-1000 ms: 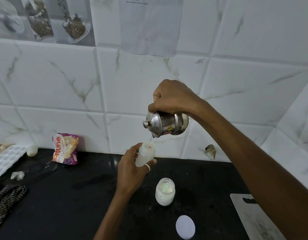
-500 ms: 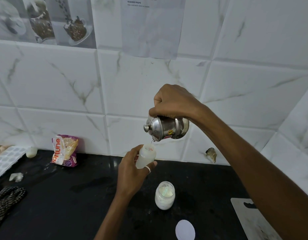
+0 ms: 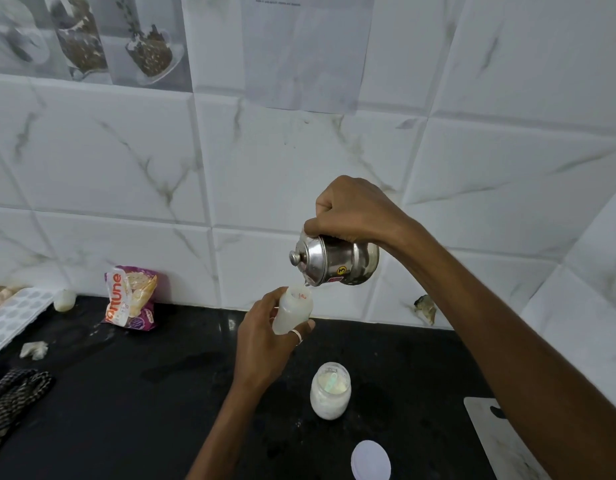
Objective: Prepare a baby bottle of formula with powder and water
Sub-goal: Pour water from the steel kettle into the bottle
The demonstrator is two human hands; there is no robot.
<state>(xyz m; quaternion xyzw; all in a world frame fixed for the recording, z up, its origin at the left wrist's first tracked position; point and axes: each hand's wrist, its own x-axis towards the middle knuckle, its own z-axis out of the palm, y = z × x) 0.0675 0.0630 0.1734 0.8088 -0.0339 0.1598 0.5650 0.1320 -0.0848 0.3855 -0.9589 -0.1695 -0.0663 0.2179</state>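
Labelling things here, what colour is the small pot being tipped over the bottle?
Shiny silver metal pot, with a yellow and red sticker; head view.

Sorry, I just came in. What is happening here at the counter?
A person's right hand tips a small lidded steel pot, its spout just over the mouth of a translucent plastic baby bottle that the left hand holds above the black counter. An open glass jar of white powder stands below, a round white lid lying nearer.

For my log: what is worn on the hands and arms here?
No gloves. The left hand has a silvery ring on one finger; the right hand shows no jewellery. No sleeve or watch shows on either arm.
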